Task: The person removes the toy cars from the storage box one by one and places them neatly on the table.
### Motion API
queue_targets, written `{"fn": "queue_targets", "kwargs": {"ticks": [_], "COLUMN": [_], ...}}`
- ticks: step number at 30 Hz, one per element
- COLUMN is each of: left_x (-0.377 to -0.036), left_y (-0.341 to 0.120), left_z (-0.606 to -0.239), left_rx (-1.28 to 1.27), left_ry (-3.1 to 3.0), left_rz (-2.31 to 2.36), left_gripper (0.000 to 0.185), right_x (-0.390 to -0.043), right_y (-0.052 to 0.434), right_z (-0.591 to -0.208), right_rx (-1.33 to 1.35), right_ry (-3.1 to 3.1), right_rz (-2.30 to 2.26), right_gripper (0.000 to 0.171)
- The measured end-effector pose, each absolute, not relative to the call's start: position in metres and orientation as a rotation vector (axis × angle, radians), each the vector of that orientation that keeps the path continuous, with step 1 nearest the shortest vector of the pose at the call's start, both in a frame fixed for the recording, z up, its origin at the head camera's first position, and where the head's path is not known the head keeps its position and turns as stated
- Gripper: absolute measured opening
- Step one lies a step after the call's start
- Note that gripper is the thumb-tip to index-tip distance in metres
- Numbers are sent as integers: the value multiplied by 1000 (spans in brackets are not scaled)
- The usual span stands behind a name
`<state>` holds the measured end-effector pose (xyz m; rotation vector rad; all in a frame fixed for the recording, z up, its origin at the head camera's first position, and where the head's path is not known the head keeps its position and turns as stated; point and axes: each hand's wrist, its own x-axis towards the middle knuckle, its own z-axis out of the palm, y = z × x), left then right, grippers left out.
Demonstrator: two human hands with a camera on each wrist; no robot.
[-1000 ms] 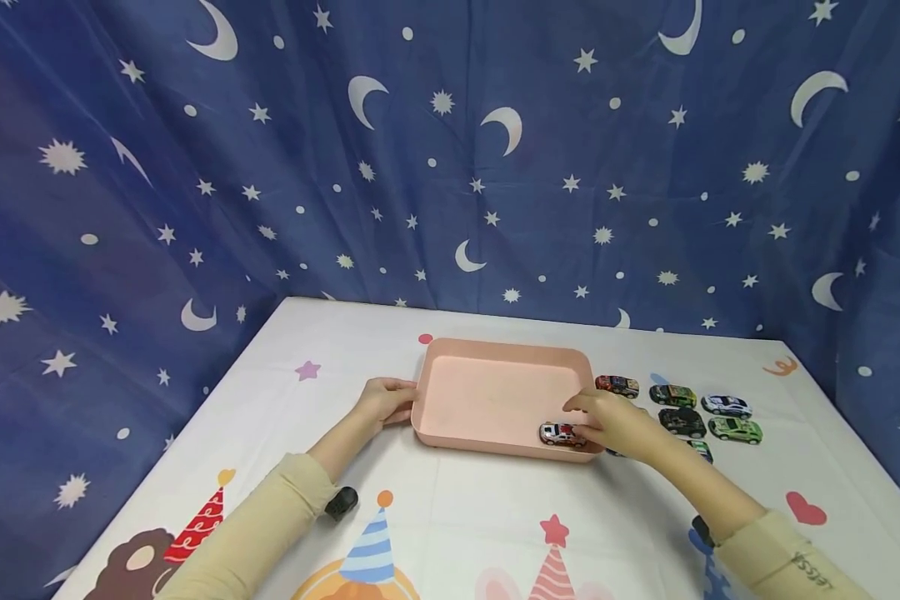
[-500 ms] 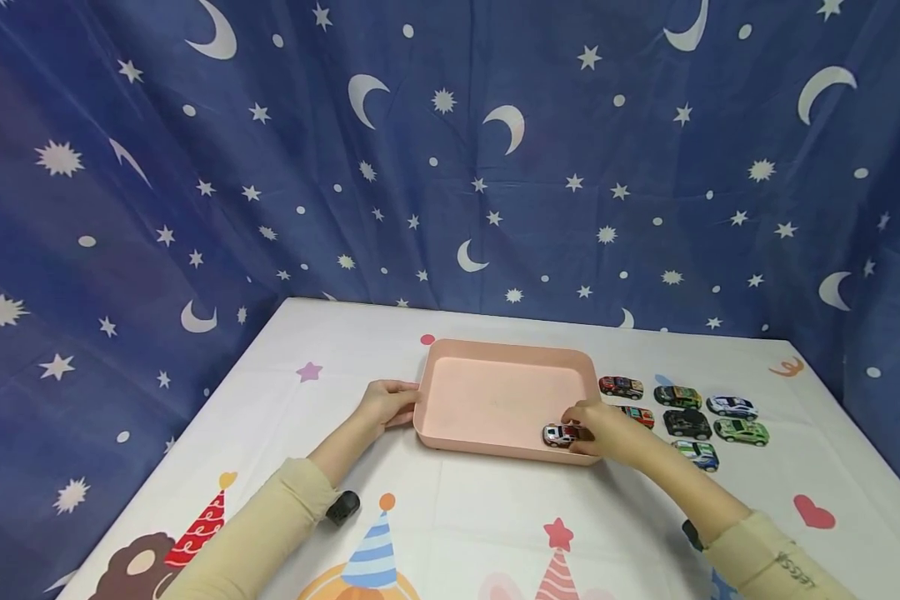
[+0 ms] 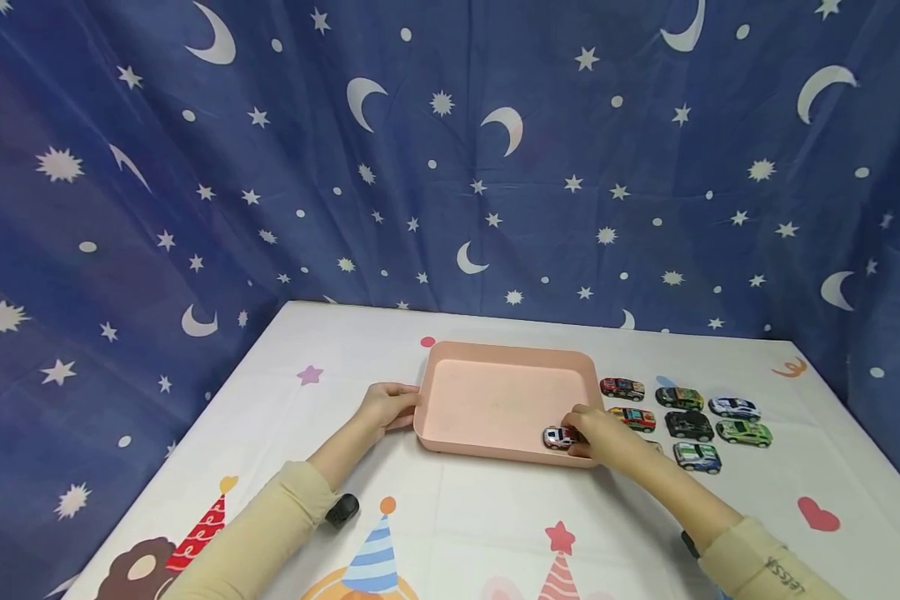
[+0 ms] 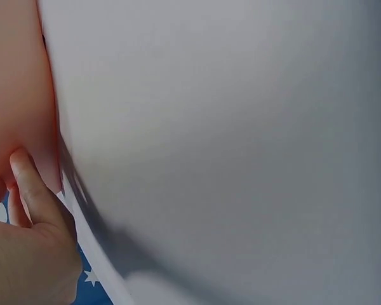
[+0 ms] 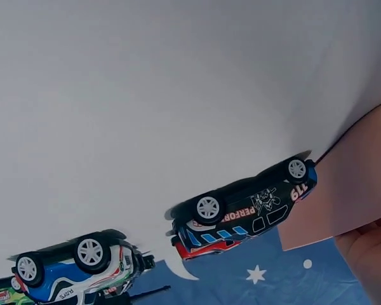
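Observation:
A shallow pink tray stands on the white-clothed table. My left hand holds its left end; in the left wrist view the thumb presses on the outer wall near the rim. Inside the tray's front right corner sits a small silver toy car. My right hand reaches over the right wall and grips that car, covering its right end. The right wrist view shows only part of this hand at the tray's edge; the held car is hidden there.
Several toy cars stand right of the tray, among them a red one, a black one and a green one. A dark car marked 119 is close to the tray wall. A starry blue curtain hangs behind the table.
My right hand has come lower over the silver car, its fingers now nearer together and covering more of it. The right arm shifted, uncovering more parked cars. The left hand stays on the tray.

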<state>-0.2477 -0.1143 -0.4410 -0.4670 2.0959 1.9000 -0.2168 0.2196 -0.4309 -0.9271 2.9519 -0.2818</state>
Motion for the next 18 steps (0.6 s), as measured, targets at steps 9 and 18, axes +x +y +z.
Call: {"fn": "queue_targets", "kwargs": {"ticks": [9,18], "left_x": [-245,-245], "left_y": [-116,-114], "left_z": [-442,-442], "left_rx": [-461,-466], "left_ry": [2102,2109], "left_rz": [1914,1914], "left_gripper": [31,29], "right_x": [-216,-219], "right_y": [217,223], "right_z": [-431,-430], "right_rx": [-971,-944], "right_ry": [2973,2889], "right_rz": [-239,-388], "right_gripper": [23,25]}}
